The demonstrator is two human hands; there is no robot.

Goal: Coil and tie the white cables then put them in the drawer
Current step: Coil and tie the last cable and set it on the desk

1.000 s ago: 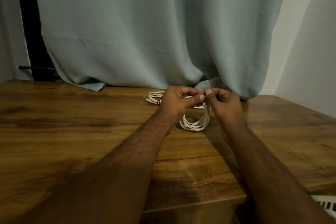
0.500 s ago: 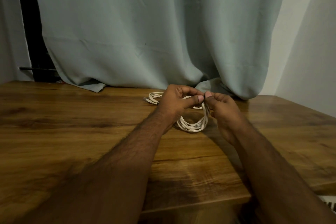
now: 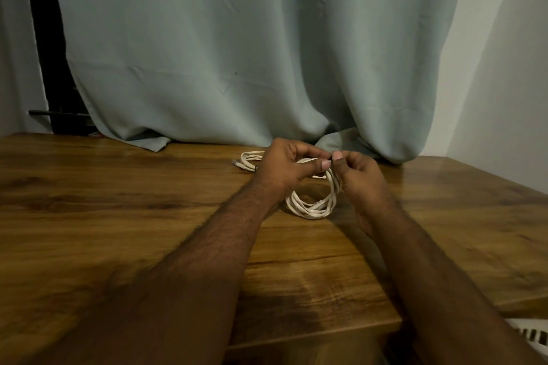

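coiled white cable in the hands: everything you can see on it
The coiled white cable is thin and off-white, wound in several loose round loops. Its lower arc hangs at or just above the wooden table; contact unclear. The left hand and right hand pinch its top together, fingertips nearly meeting. Any tie there is hidden. Its ends aren't visible.

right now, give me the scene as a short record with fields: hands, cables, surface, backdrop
left hand: left hand pinches the top of the coiled white cable, fingers curled
right hand: right hand pinches the same coil at its top right, thumb tips nearly meeting
coil: several loops, held upright, lower edge at or near the wooden table
second cable: second white cable lies flat behind the left hand, partly hidden
tie: cannot tell if one is on yet
drawer: not in view
backdrop: grey-green curtain draping onto the table's far edge
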